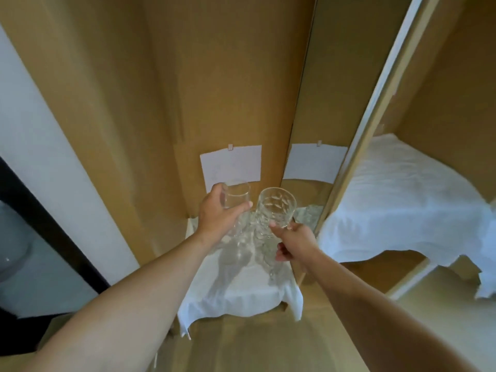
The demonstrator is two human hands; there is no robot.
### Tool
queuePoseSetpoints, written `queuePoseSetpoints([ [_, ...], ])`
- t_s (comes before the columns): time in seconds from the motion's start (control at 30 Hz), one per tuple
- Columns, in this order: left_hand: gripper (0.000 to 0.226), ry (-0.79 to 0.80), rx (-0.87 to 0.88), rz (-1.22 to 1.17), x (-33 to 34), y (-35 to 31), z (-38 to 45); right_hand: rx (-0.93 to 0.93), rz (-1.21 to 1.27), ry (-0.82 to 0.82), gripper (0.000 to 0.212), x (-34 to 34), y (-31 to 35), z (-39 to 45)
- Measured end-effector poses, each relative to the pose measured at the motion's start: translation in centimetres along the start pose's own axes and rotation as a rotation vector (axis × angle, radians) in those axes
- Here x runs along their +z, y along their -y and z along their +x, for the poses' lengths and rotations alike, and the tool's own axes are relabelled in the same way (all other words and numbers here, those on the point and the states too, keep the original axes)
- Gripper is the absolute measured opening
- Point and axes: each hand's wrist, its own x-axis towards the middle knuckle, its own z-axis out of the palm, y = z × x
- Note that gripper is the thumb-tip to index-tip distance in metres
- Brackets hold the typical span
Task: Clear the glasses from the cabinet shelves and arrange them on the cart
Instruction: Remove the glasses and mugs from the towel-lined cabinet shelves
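Glasses, two, both in your hands above the cloth-covered cabinet shelf [241, 291]. Item one: plain smooth glass [236, 196], gripped near its rim by your left hand [217, 213], fingers and thumb curled round it. Item two: tall patterned glass [276, 208], just beside the first, held low on its body by your right hand [295, 242]. Backdrop: two white paper sheets [230, 166] pinned to the cabinet's rear panel; further right, a second shelf under white cloth [402, 205].

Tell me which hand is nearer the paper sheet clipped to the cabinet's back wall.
Left. The left hand, gripping a plain glass, sits just below the paper sheet. The right hand, holding a patterned glass, is lower and further right.
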Motion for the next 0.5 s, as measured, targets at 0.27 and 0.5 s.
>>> queuePoseSetpoints([
  [0.27,0.066,0.04,0.043,-0.068,7.5,-6.9,-8.0,-0.081,0.016,0.017,0.048,-11.9,-1.7,-6.2],
  [0.5,0.068,0.145,0.118,-0.061,14.8,-13.1,-13.0,-0.05,0.073,-0.067,0.046,-21.2,-2.3,-9.2],
])
